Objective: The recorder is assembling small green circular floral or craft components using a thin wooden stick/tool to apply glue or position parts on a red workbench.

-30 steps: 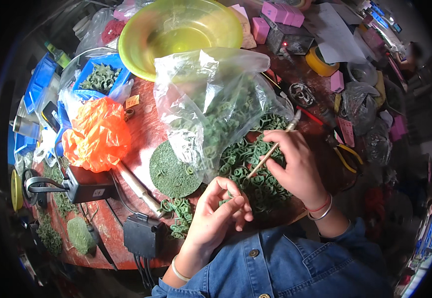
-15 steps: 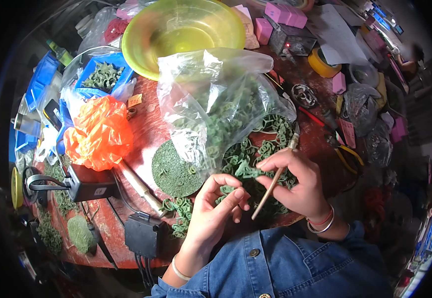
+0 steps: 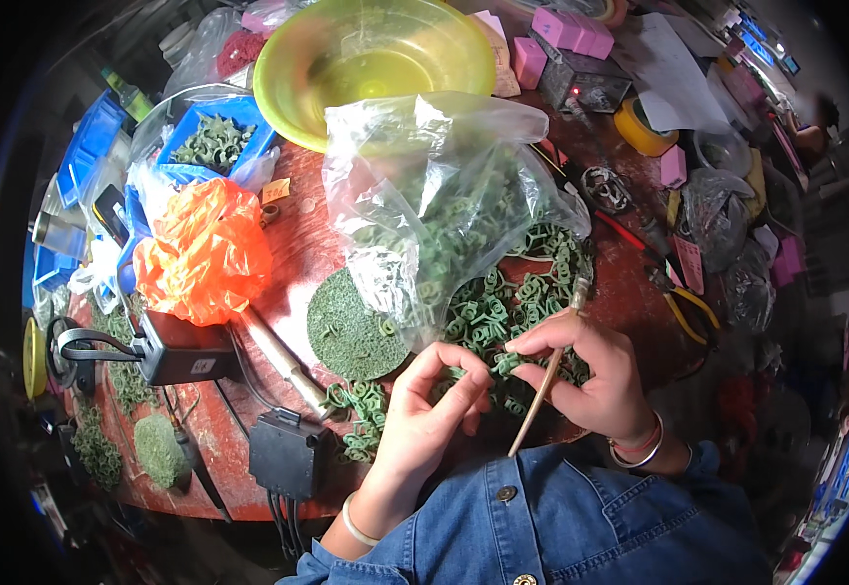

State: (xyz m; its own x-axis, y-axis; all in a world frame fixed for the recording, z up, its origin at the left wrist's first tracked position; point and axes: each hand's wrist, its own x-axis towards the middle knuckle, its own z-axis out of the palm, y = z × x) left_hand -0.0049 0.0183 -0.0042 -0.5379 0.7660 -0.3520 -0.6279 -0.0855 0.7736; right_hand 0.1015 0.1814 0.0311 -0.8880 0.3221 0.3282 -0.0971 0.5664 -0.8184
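Right hand (image 3: 590,375) grip pinches thin stick (image 3: 549,382); left hand (image 3: 429,409) grip pinches green rings (image 3: 502,322). Best kept steady, just beside the stick tip.

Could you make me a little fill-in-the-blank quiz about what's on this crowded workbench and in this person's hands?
1. The right hand holds a thin wooden ____.
2. The big bowl at the far edge of the table is yellow-____.
3. The crumpled bag left of the flat green disc is ____.
4. The left hand pinches small ____ rings.

Missing words: stick; green; orange; green
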